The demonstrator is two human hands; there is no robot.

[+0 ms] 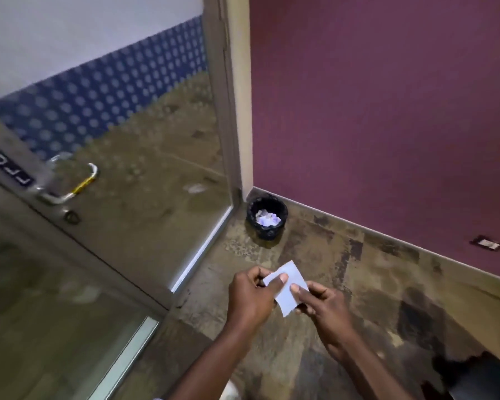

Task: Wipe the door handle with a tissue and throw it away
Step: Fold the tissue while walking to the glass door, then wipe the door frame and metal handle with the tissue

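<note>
Tissue (286, 287): white, folded flat into a rough rectangle, was held in the air between both hands in the lower middle of the view, above the mottled brown floor (358, 284).
Left hand (251, 295): gripped the tissue's left edge, thumb pressed on top of the sheet and the other fingers curled under it.
Right hand (326, 310): pinched the tissue's right side, thumb tip lying on the upper face, remaining fingers bent loosely beneath.
Door handle (70, 180): a silver lever with a yellow-and-black band near its bend, stood on the glass door (145, 157) at the left, well apart from both hands; nothing touched it.
Keyhole (71, 217): a small round fitting sat just below the handle.
Label (5, 163): a dark strip with white letters ran along the door's frame beside the handle; the letters could not be read.
Bin (267, 219): small, round, lined with a black bag, stood on the floor in the corner where the door frame met the purple wall (387, 111); crumpled white paper (267, 219) lay inside it.
Wall socket (488, 243): was set low in the purple wall at the far right.
</note>
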